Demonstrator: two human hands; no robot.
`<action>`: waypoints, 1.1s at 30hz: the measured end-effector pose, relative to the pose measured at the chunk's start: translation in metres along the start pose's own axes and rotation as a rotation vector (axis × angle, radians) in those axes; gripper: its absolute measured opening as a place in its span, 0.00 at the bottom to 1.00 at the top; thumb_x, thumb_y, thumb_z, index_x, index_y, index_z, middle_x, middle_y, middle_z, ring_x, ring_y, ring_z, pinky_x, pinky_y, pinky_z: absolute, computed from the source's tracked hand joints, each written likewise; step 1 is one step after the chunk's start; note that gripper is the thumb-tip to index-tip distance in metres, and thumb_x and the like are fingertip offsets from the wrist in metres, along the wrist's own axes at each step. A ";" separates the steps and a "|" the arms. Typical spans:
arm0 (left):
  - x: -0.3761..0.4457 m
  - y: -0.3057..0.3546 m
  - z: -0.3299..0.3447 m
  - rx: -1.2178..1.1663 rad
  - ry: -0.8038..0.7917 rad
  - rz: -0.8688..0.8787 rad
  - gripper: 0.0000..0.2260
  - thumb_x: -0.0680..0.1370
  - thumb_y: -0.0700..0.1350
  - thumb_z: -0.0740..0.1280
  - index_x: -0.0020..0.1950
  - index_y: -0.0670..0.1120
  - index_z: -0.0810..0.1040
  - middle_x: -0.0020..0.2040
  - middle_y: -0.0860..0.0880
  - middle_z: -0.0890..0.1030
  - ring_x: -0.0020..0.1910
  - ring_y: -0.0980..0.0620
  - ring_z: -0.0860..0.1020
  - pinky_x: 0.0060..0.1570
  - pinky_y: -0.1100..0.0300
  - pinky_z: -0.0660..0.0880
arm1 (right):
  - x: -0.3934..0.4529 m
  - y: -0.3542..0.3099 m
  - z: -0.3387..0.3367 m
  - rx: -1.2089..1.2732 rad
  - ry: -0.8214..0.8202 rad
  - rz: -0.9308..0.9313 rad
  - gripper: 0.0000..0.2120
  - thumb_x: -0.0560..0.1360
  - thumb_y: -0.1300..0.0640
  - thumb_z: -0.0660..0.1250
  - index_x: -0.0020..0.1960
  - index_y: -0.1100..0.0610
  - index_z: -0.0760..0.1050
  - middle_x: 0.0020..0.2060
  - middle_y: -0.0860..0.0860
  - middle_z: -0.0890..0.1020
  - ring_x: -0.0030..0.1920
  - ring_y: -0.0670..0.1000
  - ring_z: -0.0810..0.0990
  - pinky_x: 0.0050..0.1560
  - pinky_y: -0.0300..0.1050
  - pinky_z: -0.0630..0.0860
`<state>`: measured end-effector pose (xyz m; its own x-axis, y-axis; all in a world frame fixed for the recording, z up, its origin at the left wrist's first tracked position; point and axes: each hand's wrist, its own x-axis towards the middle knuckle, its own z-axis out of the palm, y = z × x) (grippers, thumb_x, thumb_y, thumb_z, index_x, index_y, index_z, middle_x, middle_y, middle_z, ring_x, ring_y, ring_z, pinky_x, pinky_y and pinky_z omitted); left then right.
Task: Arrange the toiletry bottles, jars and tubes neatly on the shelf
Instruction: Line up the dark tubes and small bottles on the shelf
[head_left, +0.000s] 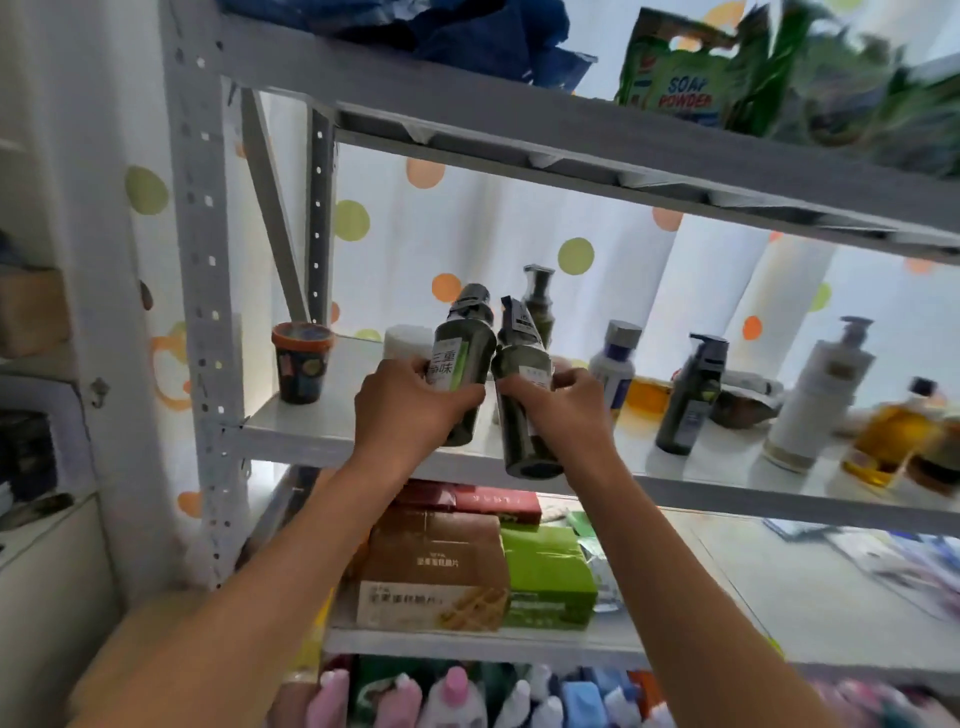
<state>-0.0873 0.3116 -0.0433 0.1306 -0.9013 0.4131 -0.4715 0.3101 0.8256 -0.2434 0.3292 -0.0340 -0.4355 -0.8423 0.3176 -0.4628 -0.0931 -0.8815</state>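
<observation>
Two dark green bottles, one gripped in each of my hands: left hand (402, 402) wraps the labelled one (462, 366), right hand (558, 402) the tilted one (522, 395), just above the shelf (311, 421) edge, probably to stand them together.

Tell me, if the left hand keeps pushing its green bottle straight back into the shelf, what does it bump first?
Probably the white jar just behind the left hand and its green bottle, though depth is hard to judge.

A soap powder bag (680, 83) is seen up top, a brown box (434, 566) and green box (548, 582) below.
</observation>
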 end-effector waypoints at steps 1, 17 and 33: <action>-0.008 0.006 0.005 -0.007 -0.008 0.002 0.16 0.64 0.59 0.75 0.45 0.53 0.77 0.41 0.53 0.82 0.37 0.56 0.80 0.36 0.62 0.76 | -0.003 0.005 -0.010 -0.005 0.016 0.004 0.16 0.63 0.44 0.76 0.44 0.50 0.75 0.38 0.48 0.82 0.38 0.47 0.81 0.37 0.42 0.77; -0.108 0.112 0.161 -0.049 -0.096 0.076 0.20 0.63 0.56 0.77 0.51 0.51 0.81 0.38 0.56 0.81 0.35 0.56 0.82 0.38 0.54 0.82 | 0.025 0.113 -0.199 0.007 0.096 0.083 0.34 0.53 0.35 0.72 0.52 0.54 0.75 0.43 0.49 0.82 0.42 0.51 0.81 0.48 0.54 0.80; -0.139 0.185 0.367 0.260 -0.058 -0.049 0.23 0.64 0.59 0.74 0.52 0.46 0.78 0.46 0.49 0.82 0.40 0.51 0.78 0.32 0.64 0.72 | 0.108 0.251 -0.370 -0.026 -0.019 0.084 0.29 0.68 0.43 0.74 0.61 0.57 0.71 0.51 0.54 0.78 0.47 0.55 0.78 0.39 0.43 0.73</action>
<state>-0.5128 0.3833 -0.0893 0.1124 -0.9315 0.3460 -0.6749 0.1840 0.7146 -0.6922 0.4113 -0.0922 -0.4588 -0.8567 0.2357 -0.4449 -0.0082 -0.8955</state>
